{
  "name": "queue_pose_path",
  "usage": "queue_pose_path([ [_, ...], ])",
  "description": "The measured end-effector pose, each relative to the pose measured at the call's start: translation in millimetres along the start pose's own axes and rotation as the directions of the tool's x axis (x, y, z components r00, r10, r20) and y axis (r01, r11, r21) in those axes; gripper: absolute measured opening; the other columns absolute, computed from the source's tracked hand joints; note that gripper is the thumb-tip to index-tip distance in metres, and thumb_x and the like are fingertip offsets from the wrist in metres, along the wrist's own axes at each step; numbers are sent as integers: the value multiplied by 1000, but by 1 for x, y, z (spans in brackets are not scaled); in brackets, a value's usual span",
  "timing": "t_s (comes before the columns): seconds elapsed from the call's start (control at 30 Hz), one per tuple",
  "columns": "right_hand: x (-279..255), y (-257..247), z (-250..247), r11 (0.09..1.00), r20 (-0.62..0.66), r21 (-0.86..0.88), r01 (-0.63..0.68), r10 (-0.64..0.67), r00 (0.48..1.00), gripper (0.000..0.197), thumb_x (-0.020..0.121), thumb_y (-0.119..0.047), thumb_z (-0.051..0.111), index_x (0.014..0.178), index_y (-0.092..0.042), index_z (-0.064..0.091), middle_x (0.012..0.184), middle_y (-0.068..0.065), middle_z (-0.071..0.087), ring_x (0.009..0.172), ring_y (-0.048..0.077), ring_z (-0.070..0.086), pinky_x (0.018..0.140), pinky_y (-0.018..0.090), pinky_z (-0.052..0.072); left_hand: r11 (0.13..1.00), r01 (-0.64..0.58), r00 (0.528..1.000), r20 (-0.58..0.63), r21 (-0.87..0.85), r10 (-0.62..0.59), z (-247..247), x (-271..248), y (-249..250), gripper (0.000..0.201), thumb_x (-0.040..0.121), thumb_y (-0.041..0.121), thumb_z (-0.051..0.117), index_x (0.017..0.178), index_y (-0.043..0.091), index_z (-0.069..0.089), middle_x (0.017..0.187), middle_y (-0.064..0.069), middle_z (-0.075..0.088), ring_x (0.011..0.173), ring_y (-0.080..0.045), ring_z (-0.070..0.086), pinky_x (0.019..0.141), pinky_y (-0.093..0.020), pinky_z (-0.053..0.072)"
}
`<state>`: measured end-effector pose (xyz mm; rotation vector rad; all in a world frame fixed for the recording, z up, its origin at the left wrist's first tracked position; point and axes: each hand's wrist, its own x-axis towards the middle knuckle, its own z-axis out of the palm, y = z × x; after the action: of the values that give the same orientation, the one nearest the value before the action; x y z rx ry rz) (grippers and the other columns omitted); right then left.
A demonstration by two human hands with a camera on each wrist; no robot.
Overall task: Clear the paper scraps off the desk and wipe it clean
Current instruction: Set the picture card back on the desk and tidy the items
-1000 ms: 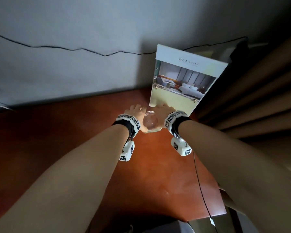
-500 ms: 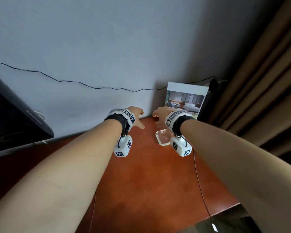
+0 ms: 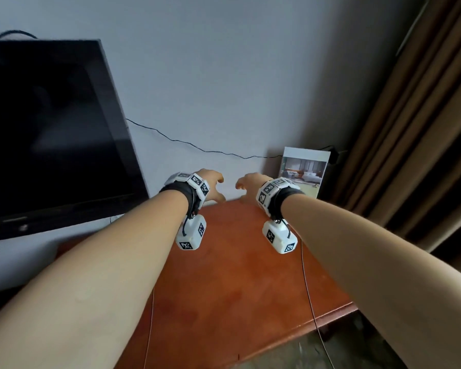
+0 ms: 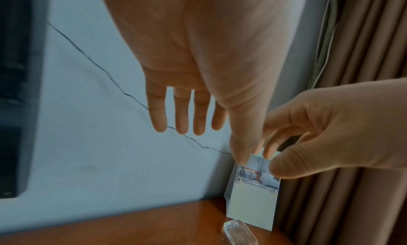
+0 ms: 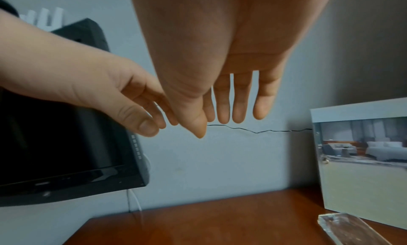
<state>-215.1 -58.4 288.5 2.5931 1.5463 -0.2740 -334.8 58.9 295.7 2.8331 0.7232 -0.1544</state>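
Note:
Both of my hands hover empty above the far end of the reddish-brown desk (image 3: 237, 288), close to the grey wall. My left hand (image 3: 213, 187) has its fingers (image 4: 180, 116) straight and slightly spread. My right hand (image 3: 246, 186) is a little to its right, its fingers (image 5: 240, 106) also loosely extended. Neither hand touches anything. A clear glass ashtray (image 4: 239, 233) sits on the desk below them, in front of a standing picture card (image 3: 302, 170). In the head view my right wrist hides the ashtray. No paper scraps show in any view.
A black TV screen (image 3: 51, 134) hangs on the wall at the left, with a thin black cable (image 3: 186, 142) running along the wall to the card. Brown curtains (image 3: 410, 142) close off the right side. The desk's near edge (image 3: 290, 331) drops to a dark floor.
A second ago both hands were on the glass ashtray by the card. They have let it go on the desk and risen. My view has tilted up, bringing the TV in.

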Motion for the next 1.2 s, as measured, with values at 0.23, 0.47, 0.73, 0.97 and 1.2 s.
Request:
queue_pose_path([
  [0.23,-54,-115,9,990,-47,33,139,-138,989,50,85,-41,63,133,-32,52,133,-6,55,116,22,57,93,38,49,983,170,983,-62,-69,-174,-8,-144,-64,70,78,44,74,138,18,50,132,-4,58,116,-25,57,94,-32,47],
  [0.47,-117,-256,35,949,28,85,304,-307,951,54,81,-48,53,132,-27,55,128,2,59,113,26,58,90,37,50,944,325,945,-27,-62,-327,11,-288,-125,69,80,43,73,139,17,49,133,-6,57,116,-26,57,91,-31,46],
  [0.73,-131,-407,53,879,78,-9,476,-474,877,46,92,-23,53,138,-24,50,135,2,58,120,23,57,98,36,49,854,505,861,4,-123,-508,29,-408,-240,72,77,47,75,138,18,50,132,-4,58,116,-25,57,97,-36,47],
  [0.97,-102,-559,97,862,100,49,504,-506,857,41,90,-25,54,132,-24,56,130,3,61,114,26,61,94,38,52,804,571,820,83,-163,-566,49,-482,-384,69,81,44,73,139,16,49,135,-6,57,119,-27,55,101,-40,45],
  [1.2,-69,-712,135,891,197,72,448,-453,870,10,78,-34,57,83,-25,54,100,1,67,87,27,65,75,33,54,807,574,816,174,-139,-551,74,-538,-538,75,72,53,75,135,19,53,131,-5,60,112,-28,59,98,-40,47],
])
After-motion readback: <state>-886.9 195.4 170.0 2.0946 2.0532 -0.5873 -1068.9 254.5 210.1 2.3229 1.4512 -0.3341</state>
